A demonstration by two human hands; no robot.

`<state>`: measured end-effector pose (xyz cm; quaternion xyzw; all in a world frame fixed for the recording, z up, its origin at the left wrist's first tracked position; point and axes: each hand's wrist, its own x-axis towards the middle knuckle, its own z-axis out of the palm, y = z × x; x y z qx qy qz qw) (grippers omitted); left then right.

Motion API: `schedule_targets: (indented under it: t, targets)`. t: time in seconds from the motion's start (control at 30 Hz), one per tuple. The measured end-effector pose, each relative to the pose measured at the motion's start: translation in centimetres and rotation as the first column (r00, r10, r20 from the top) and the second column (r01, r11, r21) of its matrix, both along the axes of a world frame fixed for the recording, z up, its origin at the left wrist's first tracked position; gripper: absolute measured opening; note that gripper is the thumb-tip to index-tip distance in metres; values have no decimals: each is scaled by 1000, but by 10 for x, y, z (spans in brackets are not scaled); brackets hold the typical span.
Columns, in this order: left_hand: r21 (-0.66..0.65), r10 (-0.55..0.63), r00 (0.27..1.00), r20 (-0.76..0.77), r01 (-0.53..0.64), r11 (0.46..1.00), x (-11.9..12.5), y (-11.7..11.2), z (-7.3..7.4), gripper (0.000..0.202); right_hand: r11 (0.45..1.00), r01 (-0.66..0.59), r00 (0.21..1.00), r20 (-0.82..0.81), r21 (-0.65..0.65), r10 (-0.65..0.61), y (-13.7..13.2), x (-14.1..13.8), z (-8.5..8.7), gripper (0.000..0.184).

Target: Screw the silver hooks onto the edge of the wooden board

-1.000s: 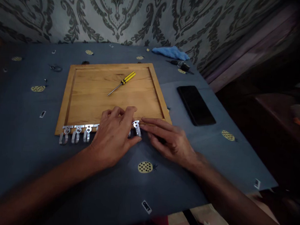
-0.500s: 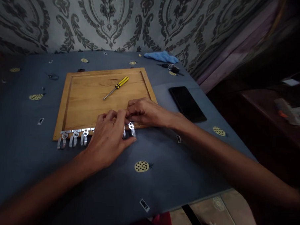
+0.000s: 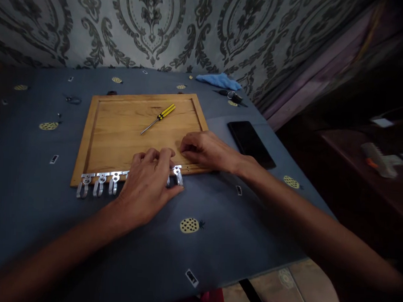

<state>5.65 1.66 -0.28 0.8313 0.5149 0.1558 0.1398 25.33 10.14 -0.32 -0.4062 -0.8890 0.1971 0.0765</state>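
A wooden board [image 3: 122, 134] lies on the blue cloth-covered table. A metal hook rail [image 3: 100, 182] lies along the board's near edge, its hooks hanging toward me. My left hand [image 3: 149, 186] rests on the rail's middle, fingers curled over it and holding it against the board. My right hand [image 3: 204, 149] sits on the board's near right corner, fingertips pinched together beside the rail's right end; what they pinch is too small to make out. A yellow-handled screwdriver [image 3: 158, 118] lies on the board, apart from both hands.
A black phone [image 3: 250, 143] lies right of the board. A blue cloth [image 3: 218, 80] and dark keys [image 3: 232, 96] sit at the far right by the patterned wall. The table's right edge drops off beside the phone; dark furniture [image 3: 371, 149] stands beyond.
My right hand moved from the cloth below the rail's right end up onto the board's corner, then slid slightly right. My left hand stayed on the rail.
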Motion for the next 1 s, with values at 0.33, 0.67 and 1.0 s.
schedule_targets:
  t: [0.33, 0.67, 1.0]
  targets:
    - [9, 0, 1000, -18, 1, 1000, -1, 0, -3, 49, 999, -44, 992, 119, 18, 42, -6, -1, 8, 18]
    - [8, -8, 1000, -1, 8, 1000, -1, 0, -2, 48, 992, 78, 955, -277, -99, -103, -15, 6, 0, 11]
    - [7, -6, 1000, -11, 6, 1000, 0, 1, -2, 45, 656, -87, 772, -467, -750, -432, -27, -2, 3, 27]
